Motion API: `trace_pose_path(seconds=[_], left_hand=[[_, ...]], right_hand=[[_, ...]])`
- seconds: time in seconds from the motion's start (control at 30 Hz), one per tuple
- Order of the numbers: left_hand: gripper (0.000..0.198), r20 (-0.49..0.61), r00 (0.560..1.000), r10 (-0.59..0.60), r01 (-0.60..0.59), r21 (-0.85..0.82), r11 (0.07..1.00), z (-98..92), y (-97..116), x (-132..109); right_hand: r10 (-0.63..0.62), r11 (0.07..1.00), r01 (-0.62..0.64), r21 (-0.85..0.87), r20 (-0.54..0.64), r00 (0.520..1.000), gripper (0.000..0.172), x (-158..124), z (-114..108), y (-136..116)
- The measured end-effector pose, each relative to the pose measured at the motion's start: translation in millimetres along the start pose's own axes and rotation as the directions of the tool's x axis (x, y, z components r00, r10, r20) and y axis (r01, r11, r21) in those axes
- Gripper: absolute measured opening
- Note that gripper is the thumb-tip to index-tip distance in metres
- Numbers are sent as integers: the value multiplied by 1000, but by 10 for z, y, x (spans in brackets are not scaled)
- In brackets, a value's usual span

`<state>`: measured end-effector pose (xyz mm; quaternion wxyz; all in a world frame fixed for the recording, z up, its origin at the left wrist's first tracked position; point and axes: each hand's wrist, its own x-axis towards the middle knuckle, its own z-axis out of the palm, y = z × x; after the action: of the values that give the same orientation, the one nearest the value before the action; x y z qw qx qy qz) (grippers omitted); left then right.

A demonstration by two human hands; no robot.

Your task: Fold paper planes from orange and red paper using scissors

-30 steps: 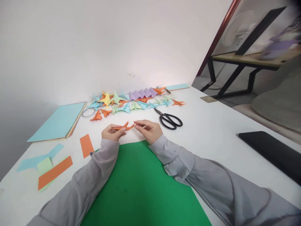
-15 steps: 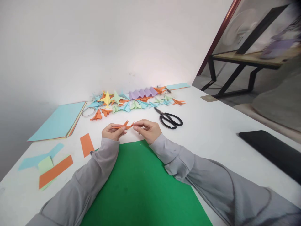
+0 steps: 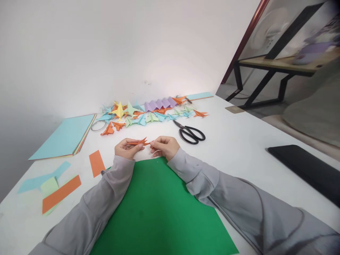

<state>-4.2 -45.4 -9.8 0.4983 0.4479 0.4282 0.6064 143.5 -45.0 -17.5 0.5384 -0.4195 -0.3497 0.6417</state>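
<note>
An orange folded paper piece (image 3: 142, 142) with pointed tips is held in the air between my hands, just beyond the far edge of a green sheet (image 3: 162, 209). My left hand (image 3: 126, 148) pinches its body between thumb and fingers. At its right end, my right hand (image 3: 166, 146) closes thumb and forefinger on a tip. Part of the paper is hidden behind the fingers. Black-handled scissors (image 3: 191, 134) lie to the right of my right hand. Beyond both hands stretches a row of folded paper figures, among them a yellow one (image 3: 119, 111) and a green one (image 3: 152, 117).
A stack of coloured paper (image 3: 63, 136) and a ring of tape (image 3: 98, 125) lie at the left. Nearer are orange strips (image 3: 61, 194) and a blue strip (image 3: 44, 180). A purple pleated paper (image 3: 160, 104) stands by the wall. A black flat object (image 3: 302, 170) rests at the right.
The orange paper's raised tips have tilted lower. My right hand's fingers have shifted around the right tip, with lower fingers now showing. The whole view has moved slightly.
</note>
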Motion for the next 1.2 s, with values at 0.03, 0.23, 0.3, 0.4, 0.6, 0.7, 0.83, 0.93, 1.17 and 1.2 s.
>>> trace_pose_path(seconds=[0.03, 0.23, 0.3, 0.4, 0.6, 0.7, 0.83, 0.93, 1.17, 1.2], left_hand=[[36, -2, 1000, 0, 0, -5, 1000, 1, 0, 0], [36, 8, 1000, 4, -4, -24, 1000, 9, -8, 2], [38, 21, 1000, 7, -7, -25, 1000, 18, -18, 1], [39, 32, 999, 40, -40, -4, 999, 42, -35, -9], [30, 51, 997, 55, -61, 120, 991, 90, -11, -57], [30, 46, 999, 29, -36, 156, 987, 109, 22, -80], [32, 41, 999, -21, 14, 153, 988, 116, 40, -89], [31, 67, 996, -53, 46, 101, 994, 106, 24, -79], [31, 85, 992, -90, 86, 58, 995, 99, 21, -75], [31, 86, 993, -85, 79, 63, 995, 100, 24, -78]], right_hand=[[32, 999, -32, 8, 21, 999, 27, -6, 1, -21], [146, 989, -140, -41, 184, 972, 19, -15, -18, -106], [144, 989, -138, -45, 214, 966, 17, -12, -27, -111], [136, 991, -132, -31, 237, 962, 15, -11, -37, -112], [128, 992, -120, -48, 261, 957, 20, 9, -67, -93], [131, 991, -119, -58, 282, 950, 24, 32, -89, -76], [125, 992, -110, -68, 280, 952, 31, 42, -103, -68], [112, 993, -94, -78, 276, 954, 34, 31, -98, -69], [74, 994, -51, -96, 257, 964, 33, 14, -80, -53], [70, 994, -46, -98, 253, 965, 33, 13, -79, -53]])
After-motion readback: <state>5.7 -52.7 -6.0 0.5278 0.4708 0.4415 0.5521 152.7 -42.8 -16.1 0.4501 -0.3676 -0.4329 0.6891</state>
